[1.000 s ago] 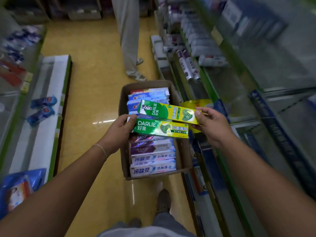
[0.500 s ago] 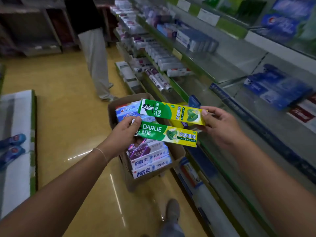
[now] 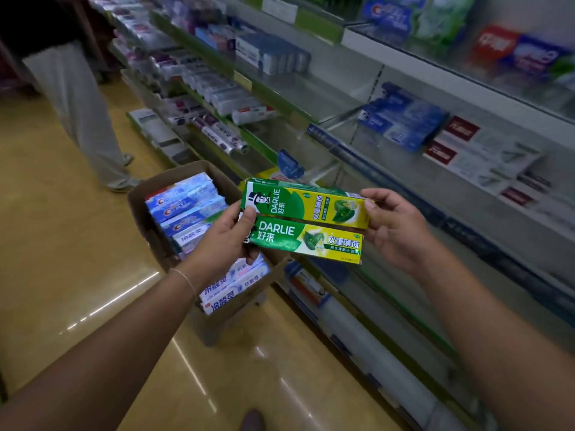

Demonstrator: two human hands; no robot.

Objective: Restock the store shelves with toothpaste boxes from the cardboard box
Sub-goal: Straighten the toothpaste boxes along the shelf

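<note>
Two Darlie boxes (image 3: 306, 220) lie crosswise, long axes left-right; left hand (image 3: 225, 241) and right hand (image 3: 393, 225) grip opposite ends

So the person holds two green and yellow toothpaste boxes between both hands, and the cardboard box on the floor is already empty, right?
Not quite. The head view shows the cardboard box still holds blue and white toothpaste boxes. The rest stands: the left hand and right hand hold two green and yellow boxes between them.

left hand (image 3: 228, 241) + right hand (image 3: 393, 225) — grip two Darlie boxes (image 3: 306, 223) | cardboard box (image 3: 140, 209) below
</note>
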